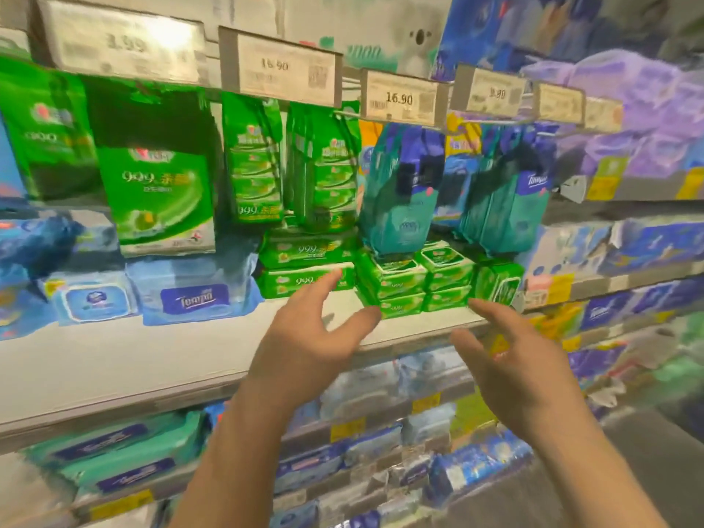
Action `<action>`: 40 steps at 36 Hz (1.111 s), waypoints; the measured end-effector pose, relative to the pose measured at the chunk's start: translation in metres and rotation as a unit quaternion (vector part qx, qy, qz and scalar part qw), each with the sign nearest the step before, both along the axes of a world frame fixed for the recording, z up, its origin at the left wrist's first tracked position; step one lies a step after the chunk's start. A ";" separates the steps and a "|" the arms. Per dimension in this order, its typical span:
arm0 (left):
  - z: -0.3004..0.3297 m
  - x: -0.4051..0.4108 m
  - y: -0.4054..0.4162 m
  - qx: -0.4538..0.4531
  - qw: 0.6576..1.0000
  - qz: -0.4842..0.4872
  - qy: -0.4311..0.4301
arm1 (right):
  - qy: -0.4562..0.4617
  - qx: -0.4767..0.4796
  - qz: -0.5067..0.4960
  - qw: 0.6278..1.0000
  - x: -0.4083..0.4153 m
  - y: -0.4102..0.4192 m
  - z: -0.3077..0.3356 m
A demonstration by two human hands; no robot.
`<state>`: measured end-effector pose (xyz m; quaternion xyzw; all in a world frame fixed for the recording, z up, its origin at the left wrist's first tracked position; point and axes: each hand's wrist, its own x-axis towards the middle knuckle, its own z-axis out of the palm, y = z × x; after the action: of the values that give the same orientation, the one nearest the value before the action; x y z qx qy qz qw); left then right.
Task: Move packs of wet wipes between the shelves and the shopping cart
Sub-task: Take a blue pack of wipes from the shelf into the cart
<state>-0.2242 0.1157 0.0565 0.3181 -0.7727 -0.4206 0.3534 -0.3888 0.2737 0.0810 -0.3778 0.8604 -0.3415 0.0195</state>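
Both hands reach toward the white shelf board (190, 348), empty, fingers spread apart and loosely extended, clamped on nothing. The left hand (304, 337) has its fingertips (335, 274) at or just short of the lower of two flat bright-green plastic wet-wipe packs (304, 283) stacked one on the other. The right hand (522, 367) points its index tip toward the small green plastic wet-wipe packs (396, 280) stacked near the shelf's front edge.

The relation that matters: the small green stacks lie between the two hands, at about twelve o'clock from the gap between them, at one o'clock from the left fingers and eleven o'clock from the right. Their long axes run roughly along the shelf edge, nine to three o'clock, so a two-handed squeeze from either end looks likely. Both hands are about equally near; the right index seems a shade closer to the rightmost stack (495, 283).

Counted: two flat green packs at left; three small stacks, the two clearer ones each two packs high, the third too blurred to count. Behind them hang green bundles (251, 165) and teal-and-blue plastic bundles (400, 192), roughly two of each in plain view. Two pale-blue flat packs (190, 295) lie at nine o'clock. Five or six price tags (400, 97) hang above. No shopping cart shows.
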 end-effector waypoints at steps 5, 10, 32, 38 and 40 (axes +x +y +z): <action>0.005 -0.042 -0.035 0.021 0.999 -0.003 0.035 | -0.036 -0.102 0.023 0.994 -0.037 -0.031 -0.007; 0.004 -0.084 -0.064 0.059 0.993 -0.007 0.099 | -0.074 -0.213 0.073 0.972 -0.086 -0.074 -0.013; 0.021 -0.240 -0.109 0.106 0.955 0.113 0.253 | -0.201 -0.250 0.370 0.872 -0.188 -0.215 -0.024; 0.026 -0.233 -0.098 0.103 0.951 0.130 0.260 | -0.153 -0.285 0.374 0.869 -0.182 -0.214 -0.020; 0.028 -0.228 -0.090 0.108 0.950 0.133 0.263 | -0.192 -0.315 0.377 0.850 -0.177 -0.211 -0.021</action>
<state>-0.4525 0.0257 0.0849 0.3323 -0.5535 -0.5195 0.5599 -0.5654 0.0628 0.0600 -0.5857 0.4778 -0.6261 0.1914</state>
